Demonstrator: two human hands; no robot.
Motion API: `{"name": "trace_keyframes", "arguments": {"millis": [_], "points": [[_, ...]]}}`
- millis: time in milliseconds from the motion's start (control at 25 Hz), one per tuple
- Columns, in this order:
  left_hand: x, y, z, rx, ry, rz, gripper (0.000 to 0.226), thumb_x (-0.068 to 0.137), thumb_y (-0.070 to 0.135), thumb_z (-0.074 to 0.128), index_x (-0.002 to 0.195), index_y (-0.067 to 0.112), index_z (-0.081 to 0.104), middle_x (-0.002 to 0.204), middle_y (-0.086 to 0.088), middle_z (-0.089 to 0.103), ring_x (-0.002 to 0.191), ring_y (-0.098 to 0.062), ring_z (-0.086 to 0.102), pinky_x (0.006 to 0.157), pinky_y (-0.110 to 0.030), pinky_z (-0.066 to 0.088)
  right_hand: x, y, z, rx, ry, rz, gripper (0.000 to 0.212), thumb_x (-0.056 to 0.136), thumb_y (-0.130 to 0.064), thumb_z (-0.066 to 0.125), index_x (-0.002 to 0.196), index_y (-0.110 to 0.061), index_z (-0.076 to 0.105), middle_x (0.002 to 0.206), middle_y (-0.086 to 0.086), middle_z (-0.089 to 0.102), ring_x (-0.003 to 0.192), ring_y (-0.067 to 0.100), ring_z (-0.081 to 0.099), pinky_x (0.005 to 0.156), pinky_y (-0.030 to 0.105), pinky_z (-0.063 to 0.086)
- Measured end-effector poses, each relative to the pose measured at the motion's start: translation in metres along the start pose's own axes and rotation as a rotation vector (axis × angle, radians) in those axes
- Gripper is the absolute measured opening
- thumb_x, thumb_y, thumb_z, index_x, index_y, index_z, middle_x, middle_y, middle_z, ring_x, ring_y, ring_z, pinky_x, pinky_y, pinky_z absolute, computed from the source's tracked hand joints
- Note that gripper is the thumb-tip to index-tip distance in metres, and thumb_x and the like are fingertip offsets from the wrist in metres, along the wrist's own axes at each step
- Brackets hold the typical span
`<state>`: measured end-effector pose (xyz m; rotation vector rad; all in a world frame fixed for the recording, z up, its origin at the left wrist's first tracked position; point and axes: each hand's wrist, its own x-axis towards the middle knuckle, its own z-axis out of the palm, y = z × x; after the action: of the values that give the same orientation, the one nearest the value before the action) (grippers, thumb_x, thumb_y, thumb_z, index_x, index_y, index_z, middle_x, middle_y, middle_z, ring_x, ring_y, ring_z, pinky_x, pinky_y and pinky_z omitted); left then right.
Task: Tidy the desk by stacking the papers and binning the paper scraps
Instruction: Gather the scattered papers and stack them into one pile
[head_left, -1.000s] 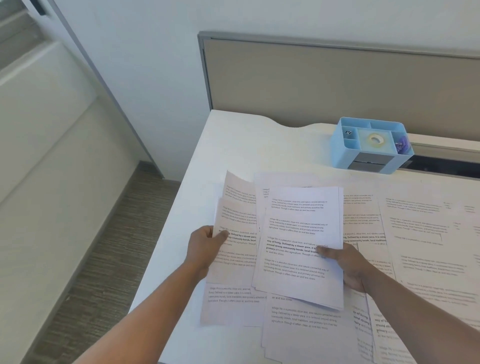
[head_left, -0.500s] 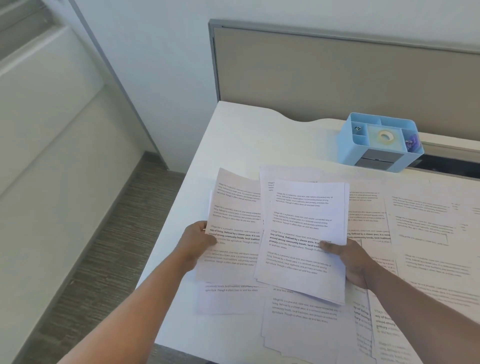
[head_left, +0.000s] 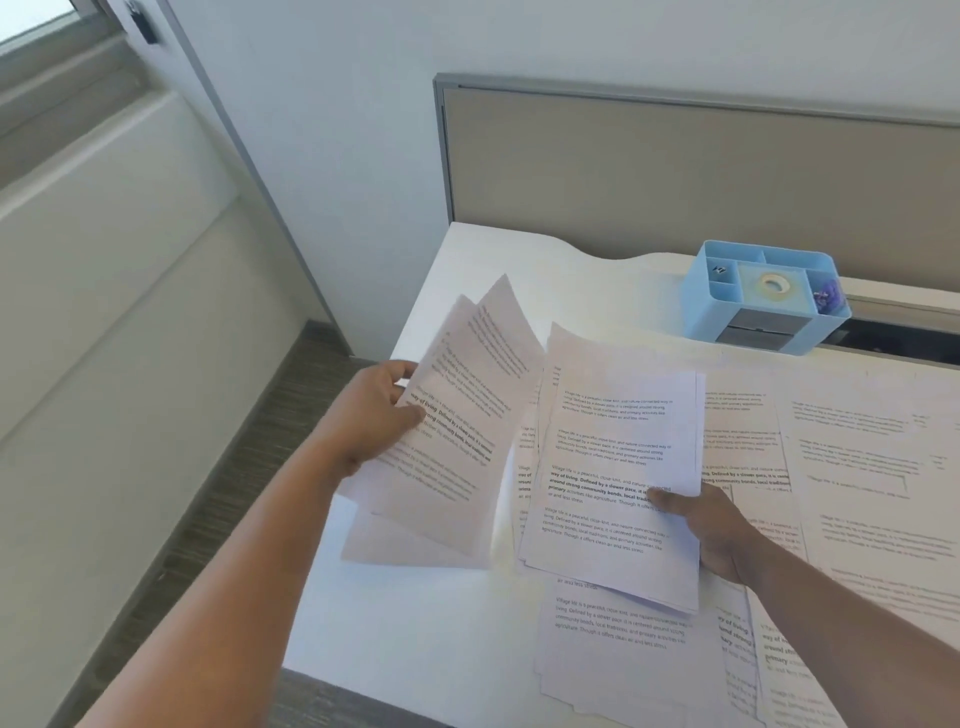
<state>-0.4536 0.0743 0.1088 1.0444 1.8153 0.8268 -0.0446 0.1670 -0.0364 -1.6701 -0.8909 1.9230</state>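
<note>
My left hand (head_left: 382, 410) pinches a few printed sheets (head_left: 462, 431) by their left edge, thumb on top; they are lifted off the white desk (head_left: 415, 613) and tilted to the left. My right hand (head_left: 711, 525) grips a small stack of printed papers (head_left: 613, 478) at its right edge, thumb on the top page, held just above the desk. More printed sheets (head_left: 857, 467) lie spread flat over the right part of the desk, and others (head_left: 613, 654) lie near the front edge under the held stack. No paper scraps or bin show.
A light blue desk organiser (head_left: 763, 299) with a tape roll and clips stands at the back of the desk, before a grey partition panel (head_left: 675, 161). The desk's left edge drops to a carpeted floor (head_left: 223, 493) beside a wall.
My left hand has lifted its sheets off the desk and swung them up and left, away from the stack in my right hand. The right hand has kept its grip.
</note>
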Motion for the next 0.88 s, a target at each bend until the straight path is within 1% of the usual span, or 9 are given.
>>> {"name": "trace_keyframes", "arguments": {"millis": [120,240,320,440,520,600,720,800,880], "points": [[-0.010,0.020,-0.025,-0.140,-0.074,0.069,0.037,0.087,0.005,0.071,0.115,0.029,0.070,0.101,-0.009,0.081,0.088,-0.033,0.079,0.077,-0.051,0.064,-0.003,0.001,0.004,-0.005,0.021,-0.032,0.028,0.089,-0.004,0.075,0.117,-0.008,0.073,0.112,0.013,0.078,0.100,0.036,0.075,0.083,0.051,0.060],[-0.013,0.027,-0.036,-0.364,-0.135,0.092,0.049,0.077,0.005,0.078,0.123,0.020,0.070,0.114,-0.020,0.077,0.099,-0.043,0.076,0.083,-0.059,0.060,-0.007,-0.001,0.010,-0.002,0.032,-0.037,0.030,0.090,-0.002,0.074,0.119,-0.006,0.072,0.113,0.015,0.077,0.103,0.038,0.073,0.091,0.057,0.057],[-0.013,0.026,-0.031,-0.471,-0.155,0.087,0.053,0.075,0.001,0.080,0.125,0.012,0.066,0.116,-0.023,0.075,0.101,-0.043,0.075,0.081,-0.058,0.061,-0.015,-0.005,0.017,0.007,0.001,-0.042,0.035,0.090,-0.002,0.074,0.124,-0.004,0.070,0.114,0.016,0.077,0.105,0.040,0.072,0.094,0.061,0.056],[-0.015,0.015,-0.004,-0.577,-0.147,0.041,0.052,0.078,-0.009,0.078,0.124,0.010,0.061,0.114,-0.021,0.076,0.099,-0.039,0.076,0.075,-0.051,0.064,-0.032,-0.016,0.034,0.066,-0.136,-0.063,0.038,0.090,-0.007,0.073,0.127,-0.004,0.068,0.119,0.020,0.074,0.105,0.043,0.073,0.086,0.058,0.060],[-0.018,0.001,0.018,-0.559,-0.122,-0.022,0.054,0.087,-0.016,0.067,0.134,0.008,0.055,0.115,-0.020,0.076,0.103,-0.039,0.075,0.083,-0.056,0.062,-0.043,-0.021,0.045,0.100,-0.240,-0.089,0.039,0.092,-0.016,0.072,0.129,-0.006,0.067,0.125,0.021,0.072,0.109,0.043,0.071,0.083,0.055,0.060],[-0.019,-0.012,0.033,-0.503,-0.099,-0.078,0.059,0.092,-0.020,0.059,0.141,0.011,0.049,0.117,-0.017,0.076,0.108,-0.039,0.073,0.093,-0.064,0.057,-0.052,-0.025,0.053,0.111,-0.278,-0.091,0.043,0.095,-0.032,0.069,0.132,-0.009,0.066,0.127,0.019,0.071,0.114,0.041,0.070,0.088,0.055,0.060],[-0.021,-0.026,0.043,-0.452,-0.102,-0.107,0.070,0.092,-0.023,0.054,0.141,0.025,0.045,0.119,-0.011,0.076,0.109,-0.036,0.074,0.093,-0.064,0.057,-0.062,-0.025,0.060,0.045,-0.297,-0.066,0.053,0.092,-0.047,0.069,0.133,-0.014,0.064,0.129,0.011,0.072,0.119,0.035,0.068,0.097,0.058,0.056],[-0.022,-0.031,0.045,-0.450,-0.086,-0.101,0.072,0.091,-0.023,0.052,0.138,0.031,0.047,0.120,-0.011,0.075,0.107,-0.034,0.074,0.089,-0.062,0.059,-0.068,-0.024,0.063,0.035,-0.333,-0.072,0.051,0.091,-0.037,0.073,0.133,-0.010,0.064,0.129,0.014,0.072,0.118,0.036,0.069,0.095,0.058,0.057],[-0.022,-0.035,0.048,-0.412,0.019,-0.079,0.061,0.093,-0.013,0.061,0.135,0.031,0.056,0.117,-0.010,0.074,0.099,-0.030,0.077,0.081,-0.054,0.064,-0.072,-0.023,0.066,0.034,-0.359,-0.096,0.044,0.090,-0.020,0.076,0.131,-0.006,0.066,0.128,0.018,0.071,0.116,0.039,0.070,0.093,0.056,0.058]]}}
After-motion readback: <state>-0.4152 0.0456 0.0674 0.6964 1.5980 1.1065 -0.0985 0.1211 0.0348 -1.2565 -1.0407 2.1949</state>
